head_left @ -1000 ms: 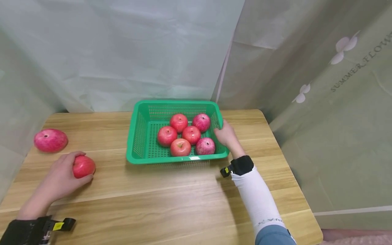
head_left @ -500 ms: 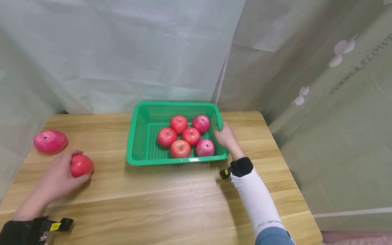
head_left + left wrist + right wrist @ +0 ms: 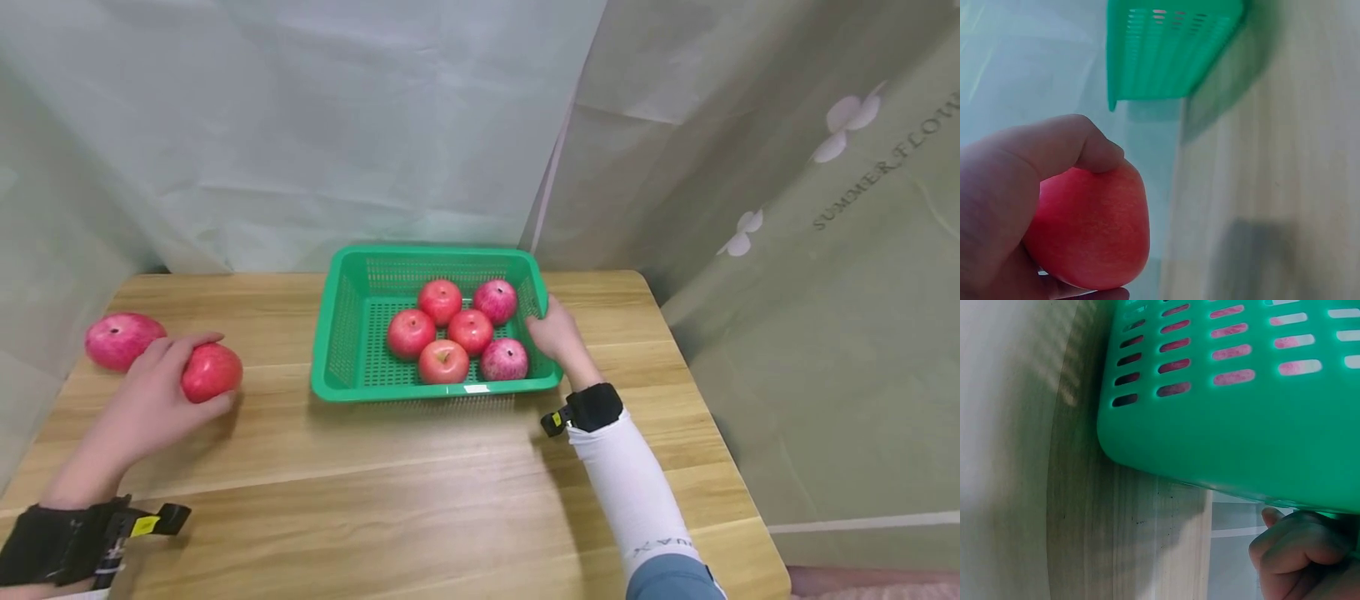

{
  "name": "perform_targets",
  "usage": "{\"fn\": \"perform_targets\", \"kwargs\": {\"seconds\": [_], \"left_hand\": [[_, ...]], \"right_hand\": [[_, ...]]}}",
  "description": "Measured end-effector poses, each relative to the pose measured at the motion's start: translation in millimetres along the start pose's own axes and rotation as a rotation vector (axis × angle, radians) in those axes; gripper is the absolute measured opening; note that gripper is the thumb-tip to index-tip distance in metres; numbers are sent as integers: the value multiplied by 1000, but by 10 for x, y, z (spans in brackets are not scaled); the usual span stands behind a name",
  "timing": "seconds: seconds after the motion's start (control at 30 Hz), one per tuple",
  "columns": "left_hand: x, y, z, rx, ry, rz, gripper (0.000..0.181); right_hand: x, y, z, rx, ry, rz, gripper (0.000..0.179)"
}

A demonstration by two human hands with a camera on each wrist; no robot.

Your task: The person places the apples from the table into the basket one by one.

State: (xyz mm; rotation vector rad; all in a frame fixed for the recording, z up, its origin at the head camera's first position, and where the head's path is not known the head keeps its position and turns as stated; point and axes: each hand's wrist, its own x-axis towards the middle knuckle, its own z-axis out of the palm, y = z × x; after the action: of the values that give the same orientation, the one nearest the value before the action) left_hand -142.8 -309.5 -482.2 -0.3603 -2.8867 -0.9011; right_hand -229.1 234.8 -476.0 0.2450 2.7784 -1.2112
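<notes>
My left hand (image 3: 161,392) grips a red apple (image 3: 212,372) between thumb and fingers, left of the basket. In the left wrist view the apple (image 3: 1094,228) is raised off the wooden table, its shadow lying on the wood. A green plastic basket (image 3: 324,333) stands at the table's back middle with several red apples (image 3: 443,362) inside, toward its right half. My right hand (image 3: 555,329) holds the basket's right rim, thumb over the inner side. In the right wrist view curled fingers (image 3: 1300,547) show under the rim, beside the slotted green wall (image 3: 1222,431).
A darker pink-red apple (image 3: 123,341) rests on the table at the far left, behind my left hand. The wooden table (image 3: 420,500) backs onto pale hanging sheets (image 3: 300,125). More sheeting with printed flowers (image 3: 847,121) hangs to the right.
My left hand has lifted the apple off the table and moved it slightly up and rightward in view. My right hand stays on the basket rim, and the basket has not moved.
</notes>
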Motion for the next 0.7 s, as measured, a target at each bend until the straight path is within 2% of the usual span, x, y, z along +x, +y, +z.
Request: {"fn": "perform_targets", "kwargs": {"seconds": [0.33,0.7], "left_hand": [[267,353,-61,-39,7,21,86],[534,672,21,-96,15,61,88]], "right_hand": [[-6,0,-1,-5,-7,4,48],[-2,-6,4,-1,-2,-6,47]]}}
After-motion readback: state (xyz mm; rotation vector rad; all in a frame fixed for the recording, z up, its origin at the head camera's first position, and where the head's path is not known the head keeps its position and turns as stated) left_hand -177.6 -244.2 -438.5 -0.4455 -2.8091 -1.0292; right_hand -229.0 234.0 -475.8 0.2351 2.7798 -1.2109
